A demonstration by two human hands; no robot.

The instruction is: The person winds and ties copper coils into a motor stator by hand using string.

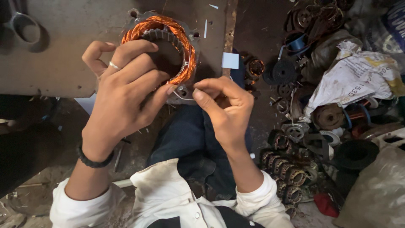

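Dusty brown tabletop (pixel 63 50) fills the upper left of the frame, and at its near edge rests the motor stator (pixel 166 46), a ring of steel wound with bright copper coils, sitting upper centre. Below it we see our dark trousers and white sleeves; we are seated close to the work.

Our left hand (pixel 122 95) wraps over the stator's lower left side, fingers curled across the winding, steadying it; a ring and a dark wristband show. Our right hand (pixel 223 107) is closed in a pinch, thumb and forefinger pressed together on a thin pale wire (pixel 183 98) that curves along the stator's lower rim just beside the left fingertips.

We judge that we are working a lead or tie along the bottom of the winding. The next move seems to call for a firm hold on the ring while the wire is drawn or tucked, gently enough not to scrape the copper.

Down the right side of the frame lies a heap of scrap motor parts (pixel 291 169): more small stators, dark pulleys and a crumpled white sack (pixel 358 76). A metal loop-shaped tool (pixel 25 27) lies at the upper left corner.
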